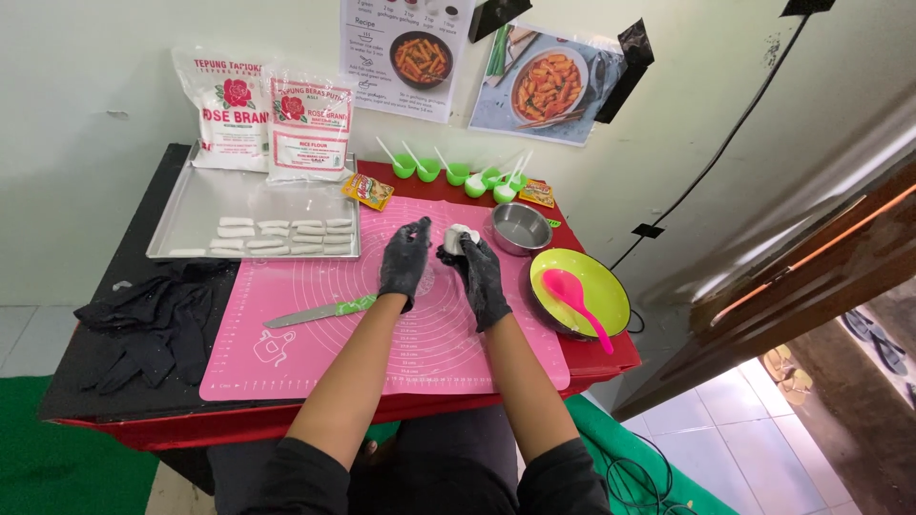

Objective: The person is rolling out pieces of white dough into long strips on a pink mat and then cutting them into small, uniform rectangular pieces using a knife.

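Dough (459,236), a small white lump, shows only in part, since my right hand (480,277) in its black glove wraps its fingers around the lower side of it; how far the fingers close behind it I cannot tell. My left hand (405,262), also gloved in black, rests loose and open on the pink mat (315,343) just at nine o'clock of the lump, not touching it. Small printing on the mat is too fine to read. At eleven o'clock from my hands two white flour bags (272,119) with red flower marks lean on the wall, their bottoms standing in a metal tray (191,205) that holds rows of white dough sticks (277,236). At twelve o'clock two paper sheets (477,57) with food photographs are taped to the wall, their upper edges cut off. Two small yellow sachets (368,191) lie near a row of green cups (458,172). A steel bowl (521,227) sits at two o'clock of the lump, a green bowl (601,277) with a pink spoon (572,298) at four o'clock. A knife (320,311) with a green handle lies at eight o'clock; crumpled black gloves (153,319) lie farther out at nine o'clock.
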